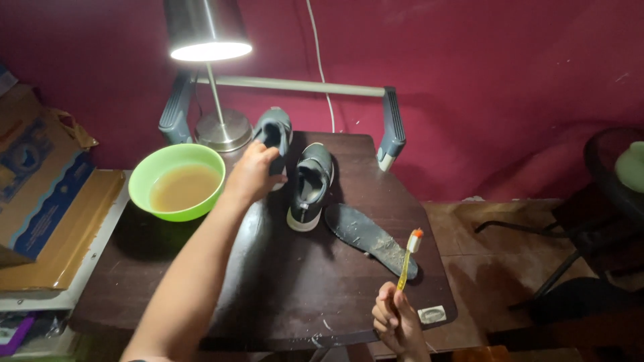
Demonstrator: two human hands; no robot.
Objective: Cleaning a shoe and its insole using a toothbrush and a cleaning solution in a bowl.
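My left hand [253,173] reaches across the dark wooden table [282,288] and grips a grey shoe [275,129] by its opening, tilted up near the lamp base. A second grey shoe [310,184] stands flat just to its right. A dirty dark insole [371,238] lies loose on the table beside that shoe. At the table's front edge my right hand [397,322] holds a yellow toothbrush [408,258] upright, its bristle head over the insole's near end.
A green bowl [151,171] of murky brown water sits at the table's left. A lit metal desk lamp [208,40] stands behind it. Cardboard boxes [40,181] are stacked at left; a dark chair [604,221] stands at right.
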